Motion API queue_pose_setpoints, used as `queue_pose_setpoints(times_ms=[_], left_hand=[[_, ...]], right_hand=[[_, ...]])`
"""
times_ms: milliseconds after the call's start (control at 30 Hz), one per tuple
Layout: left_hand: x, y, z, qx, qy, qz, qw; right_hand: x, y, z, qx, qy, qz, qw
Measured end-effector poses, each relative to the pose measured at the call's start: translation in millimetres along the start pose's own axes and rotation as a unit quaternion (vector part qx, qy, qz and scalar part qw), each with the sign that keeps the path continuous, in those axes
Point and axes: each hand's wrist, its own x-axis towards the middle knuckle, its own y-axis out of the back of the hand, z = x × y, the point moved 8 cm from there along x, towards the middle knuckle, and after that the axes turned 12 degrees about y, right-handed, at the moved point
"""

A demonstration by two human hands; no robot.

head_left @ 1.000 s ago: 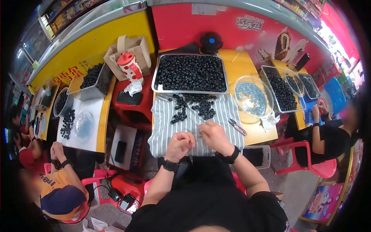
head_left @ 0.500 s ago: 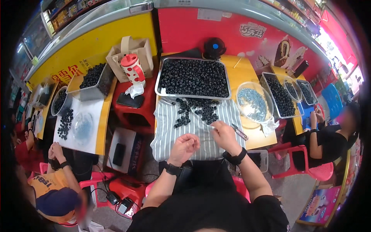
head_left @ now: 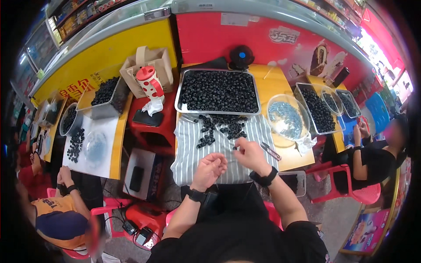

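Loose black ring-shaped parts (head_left: 233, 127) lie in two small heaps on a grey-and-white striped cloth (head_left: 186, 160) in front of me. My right hand (head_left: 251, 154) is just below the right heap, thumb and fingers pinched on what looks like a small black part at the fingertips. To its lower left, my left hand (head_left: 210, 168) hovers over the cloth with curled fingers pressed together; whatever it holds is too small to make out. Behind the heaps stands a metal tray (head_left: 177, 105) full of the same black parts. Tweezers or small snips (head_left: 271, 151) rest right of my right hand.
On the right are a round clear tub (head_left: 270, 115) of small bluish pieces and a clear bin (head_left: 335, 130) of black parts. A red stool (head_left: 151, 136) at left bears a spotted tumbler (head_left: 150, 82) and a phone (head_left: 148, 117). Co-workers sit on both sides.
My right hand has drawn slightly back from the right heap toward my left hand, a dark part now showing at its fingertips. My left hand has barely moved.
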Motion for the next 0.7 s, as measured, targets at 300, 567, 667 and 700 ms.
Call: queue_pose_setpoints(times_ms=[300, 567, 667, 700], left_hand=[[-1.8, -0.8, -6.0, 0.031, 0.010, -0.014, 0.999], [0.5, -0.3, 1.1, 0.032, -0.048, -0.022, 0.998], [1.9, 3.8, 1.1, 0.020, -0.034, 0.004, 0.999], [0.5, 5.4, 1.5, 0.015, -0.031, 0.015, 0.999]], right_hand=[[-38.1, -5.7, -58.0, 0.092, 0.131, 0.126, 0.979], [-44.4, 7.4, 34.5, 0.122, -0.054, 0.143, 0.981], [-34.7, 2.7, 11.0, 0.004, 0.000, 0.080, 0.997], [-33.2, -3.8, 0.9, -0.036, 0.014, 0.049, 0.998]])
